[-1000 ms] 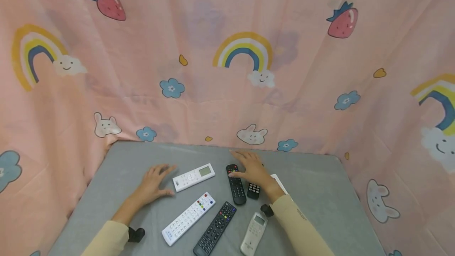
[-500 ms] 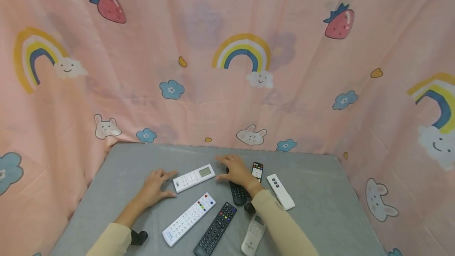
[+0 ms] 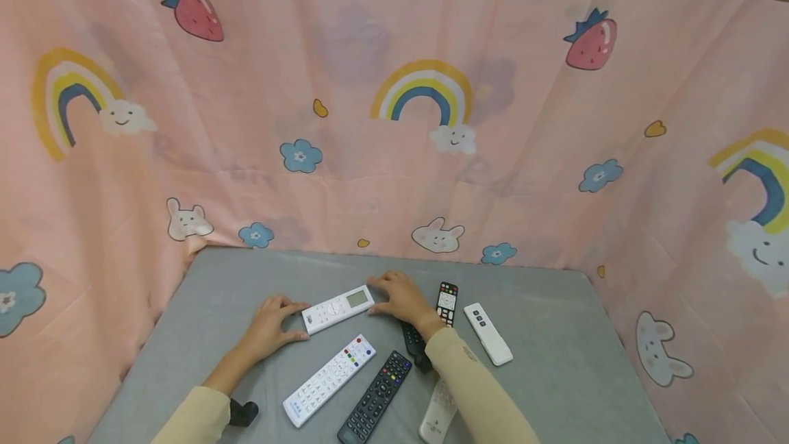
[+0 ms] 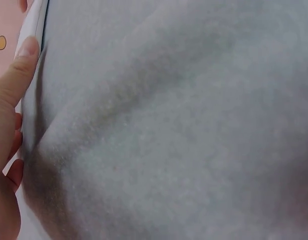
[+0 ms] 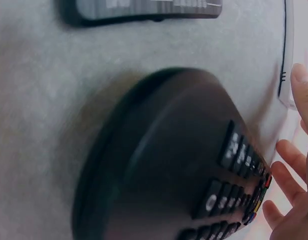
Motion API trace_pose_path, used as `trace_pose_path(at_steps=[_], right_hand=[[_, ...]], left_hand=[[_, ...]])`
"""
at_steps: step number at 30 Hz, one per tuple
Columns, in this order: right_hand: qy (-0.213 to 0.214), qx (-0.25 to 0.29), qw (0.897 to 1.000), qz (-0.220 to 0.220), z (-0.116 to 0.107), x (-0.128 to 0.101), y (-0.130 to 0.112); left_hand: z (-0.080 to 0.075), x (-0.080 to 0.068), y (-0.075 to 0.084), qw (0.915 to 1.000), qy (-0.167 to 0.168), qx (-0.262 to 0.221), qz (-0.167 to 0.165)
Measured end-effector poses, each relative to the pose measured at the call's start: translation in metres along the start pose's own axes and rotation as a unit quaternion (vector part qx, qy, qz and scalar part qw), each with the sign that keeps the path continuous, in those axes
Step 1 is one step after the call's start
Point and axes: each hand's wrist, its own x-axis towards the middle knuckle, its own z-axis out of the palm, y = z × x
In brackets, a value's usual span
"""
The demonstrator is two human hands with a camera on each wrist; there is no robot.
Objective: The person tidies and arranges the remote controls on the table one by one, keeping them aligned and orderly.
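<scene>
Nearest the person, below both hands, lie a long white remote (image 3: 329, 380), a black remote (image 3: 374, 406) and a pale remote (image 3: 436, 420) half hidden by the right sleeve. Between the hands sits the white remote with a screen (image 3: 337, 309): the left hand (image 3: 271, 324) touches its near end with relaxed fingers, the right hand (image 3: 401, 299) its far end. It rests on the desk (image 3: 203, 293), not lifted. Right of the right hand lie 2 more remotes. Behind hangs a pink cartoon curtain (image 3: 394, 122).
</scene>
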Motion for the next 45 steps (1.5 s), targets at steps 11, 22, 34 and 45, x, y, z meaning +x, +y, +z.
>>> trace_pose_path(at_steps=[11, 22, 34, 45], right_hand=[[0.005, 0.008, 1.000, 0.007, 0.003, 0.000, -0.004], [0.006, 0.012, 1.000, 0.026, 0.004, 0.002, -0.007], [0.021, 0.027, 0.999, 0.033, 0.007, 0.006, -0.007], [0.033, 0.102, 0.993, 0.049, 0.000, 0.009, -0.013]], left_hand=[[0.003, 0.000, 0.001, 1.0000, 0.005, -0.003, -0.004], [0.002, 0.003, 0.005, 0.9998, 0.002, 0.010, -0.017], [0.003, 0.000, 0.007, 0.9998, 0.008, 0.008, -0.017], [0.002, 0.003, 0.004, 0.9992, 0.004, -0.023, -0.032]])
